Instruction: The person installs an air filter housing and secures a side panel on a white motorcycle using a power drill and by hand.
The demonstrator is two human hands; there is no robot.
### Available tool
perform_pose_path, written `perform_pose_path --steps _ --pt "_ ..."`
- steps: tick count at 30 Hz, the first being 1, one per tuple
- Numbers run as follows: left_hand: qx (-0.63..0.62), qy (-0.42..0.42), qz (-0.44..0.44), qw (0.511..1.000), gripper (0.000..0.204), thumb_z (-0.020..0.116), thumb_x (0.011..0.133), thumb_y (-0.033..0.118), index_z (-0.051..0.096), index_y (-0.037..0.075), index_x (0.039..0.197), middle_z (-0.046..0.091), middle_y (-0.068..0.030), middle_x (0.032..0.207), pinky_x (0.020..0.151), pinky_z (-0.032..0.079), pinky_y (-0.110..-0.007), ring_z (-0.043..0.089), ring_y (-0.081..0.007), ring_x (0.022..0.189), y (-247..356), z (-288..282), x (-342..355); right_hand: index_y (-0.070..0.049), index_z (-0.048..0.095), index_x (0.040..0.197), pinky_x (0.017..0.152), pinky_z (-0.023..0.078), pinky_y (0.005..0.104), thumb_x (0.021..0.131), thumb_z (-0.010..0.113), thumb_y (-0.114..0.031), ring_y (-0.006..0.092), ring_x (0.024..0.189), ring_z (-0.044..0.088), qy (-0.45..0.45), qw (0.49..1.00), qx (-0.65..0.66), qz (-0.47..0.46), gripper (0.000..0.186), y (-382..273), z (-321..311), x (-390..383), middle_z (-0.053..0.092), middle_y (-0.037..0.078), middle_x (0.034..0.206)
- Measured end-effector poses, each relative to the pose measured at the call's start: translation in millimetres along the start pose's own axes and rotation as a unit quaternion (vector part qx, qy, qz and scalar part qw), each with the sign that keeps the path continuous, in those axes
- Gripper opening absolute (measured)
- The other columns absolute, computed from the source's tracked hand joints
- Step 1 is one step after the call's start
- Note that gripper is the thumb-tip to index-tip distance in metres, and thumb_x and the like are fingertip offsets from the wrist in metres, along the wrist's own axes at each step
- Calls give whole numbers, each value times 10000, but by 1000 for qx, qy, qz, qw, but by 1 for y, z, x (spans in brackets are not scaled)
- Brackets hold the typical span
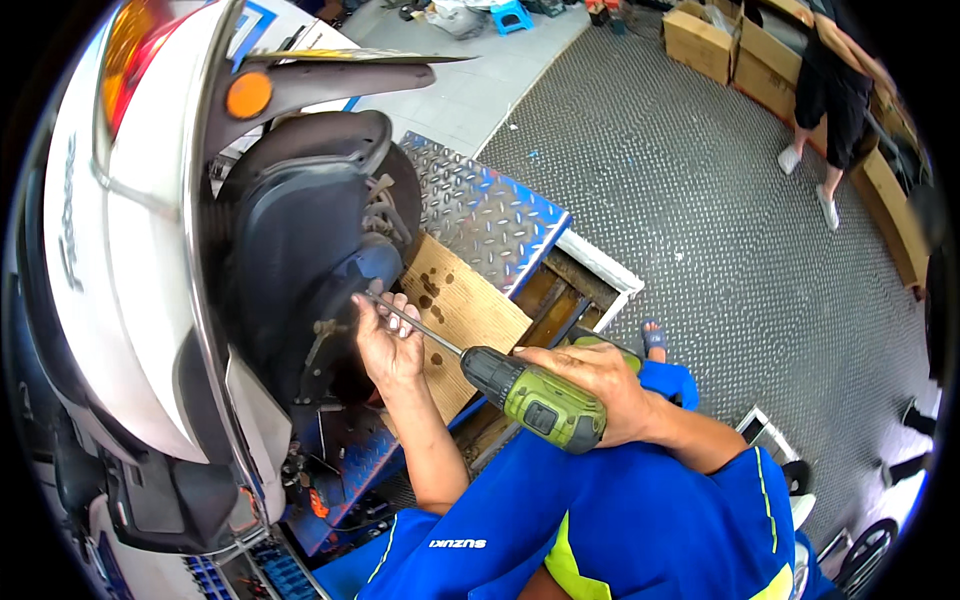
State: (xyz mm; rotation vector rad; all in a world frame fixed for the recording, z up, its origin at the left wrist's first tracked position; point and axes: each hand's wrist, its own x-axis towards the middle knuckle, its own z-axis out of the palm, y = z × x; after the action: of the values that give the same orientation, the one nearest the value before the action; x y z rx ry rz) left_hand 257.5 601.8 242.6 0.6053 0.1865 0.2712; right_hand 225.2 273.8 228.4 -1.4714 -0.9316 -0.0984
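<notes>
A motorbike repair workshop: scooter (130,250) on a checker-plate lift (490,210), cardboard boxes (700,40) beyond.

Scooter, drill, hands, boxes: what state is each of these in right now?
Scooter: raised on a lift, rear end facing the camera.
Drill: gripped, long bit aimed at the rear wheel area.
Right hand: closed around the drill.
Left hand: fingers steadying the bit near its tip.
Wooden board: lying flat, oil-stained.
Cardboard boxes: closed.
</notes>
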Motion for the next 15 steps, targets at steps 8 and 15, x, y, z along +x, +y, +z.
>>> perform_pose_path --steps 8,15 --pt "-3 1 -40 999 301 618 1112 317 609 21 1055 411 -5 709 509 326 -279 373 -125 611 -19 12 33 63 608 1434 823 622 450 686 884 -214 395 959 768 29 999 35 25 843 16 -23 -5 754 231 1106" --pt "0 -19 -65 998 293 622 1110 321 629 35 1045 454 -10 733 528 327 -289 377 -129 631 -27 6 46 62 613 1427 841 625 453 698 876 -196 397 985 770 33 997 58 27 817 26 -34 -4 753 235 1126"
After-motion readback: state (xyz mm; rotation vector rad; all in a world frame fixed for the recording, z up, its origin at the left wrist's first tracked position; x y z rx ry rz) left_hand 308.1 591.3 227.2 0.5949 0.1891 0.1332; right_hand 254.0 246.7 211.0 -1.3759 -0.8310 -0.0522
